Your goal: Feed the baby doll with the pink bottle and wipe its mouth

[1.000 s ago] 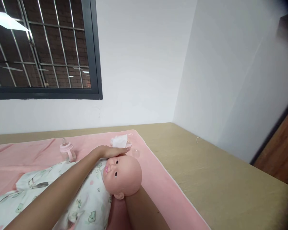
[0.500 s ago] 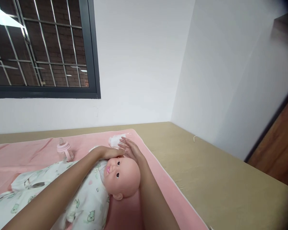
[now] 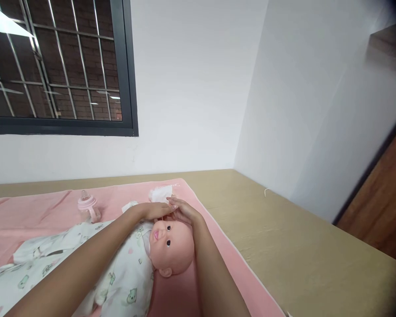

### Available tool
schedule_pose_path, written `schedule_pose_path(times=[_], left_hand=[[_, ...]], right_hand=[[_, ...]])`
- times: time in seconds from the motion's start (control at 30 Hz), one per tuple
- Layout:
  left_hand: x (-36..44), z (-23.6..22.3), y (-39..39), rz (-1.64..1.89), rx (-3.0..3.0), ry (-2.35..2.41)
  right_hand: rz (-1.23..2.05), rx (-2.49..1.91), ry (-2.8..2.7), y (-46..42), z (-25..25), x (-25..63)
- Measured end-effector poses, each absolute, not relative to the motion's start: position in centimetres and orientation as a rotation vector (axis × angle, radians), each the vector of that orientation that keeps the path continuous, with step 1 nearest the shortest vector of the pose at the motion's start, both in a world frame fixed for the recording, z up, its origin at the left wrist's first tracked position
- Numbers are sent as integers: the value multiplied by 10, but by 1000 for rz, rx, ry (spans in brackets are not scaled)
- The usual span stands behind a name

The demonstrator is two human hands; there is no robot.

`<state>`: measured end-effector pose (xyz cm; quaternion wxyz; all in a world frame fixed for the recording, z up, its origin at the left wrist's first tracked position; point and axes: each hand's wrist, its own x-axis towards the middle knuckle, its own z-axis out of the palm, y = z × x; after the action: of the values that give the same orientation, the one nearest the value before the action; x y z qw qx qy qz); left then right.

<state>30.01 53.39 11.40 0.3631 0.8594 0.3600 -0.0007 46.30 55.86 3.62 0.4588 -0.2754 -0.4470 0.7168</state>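
Note:
A baby doll (image 3: 176, 246) in a white patterned outfit (image 3: 132, 268) lies on its back on a pink mat (image 3: 174, 295), its head toward the right. My left hand (image 3: 156, 210) reaches across the doll's chest to the far side of its head, fingers stretched out. Beside it, my right hand (image 3: 184, 210) curves around the top of the head, its fingers extended and meeting my left fingertips. The far side of the doll's head is hidden behind my hands, and I cannot see anything held there. A white crumpled cloth or tissue (image 3: 160, 193) lies just beyond them.
A pink baby bottle (image 3: 88, 207) with handles stands on the mat, left of my hands. The mat covers part of a tan tabletop (image 3: 284, 251) that meets white walls. A barred window (image 3: 53, 66) is at the upper left.
My right hand's fingers have come down and in, from spread to touching my left fingertips. The doll's head has shifted slightly right.

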Motion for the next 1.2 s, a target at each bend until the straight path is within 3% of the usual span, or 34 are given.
schedule_pose_path(times=[0.37, 0.73, 0.97, 1.2], left_hand=[[246, 150, 506, 396, 2456, 1122], [210, 138, 477, 521, 2465, 1268], [194, 145, 474, 569, 2474, 1243], [183, 150, 475, 726, 2410, 1278]], right_hand=[[1672, -912, -1072, 556, 33, 455], [1635, -913, -1034, 570, 13, 453], [1581, -769, -1141, 557, 36, 451], [1304, -763, -1351, 547, 80, 450]])
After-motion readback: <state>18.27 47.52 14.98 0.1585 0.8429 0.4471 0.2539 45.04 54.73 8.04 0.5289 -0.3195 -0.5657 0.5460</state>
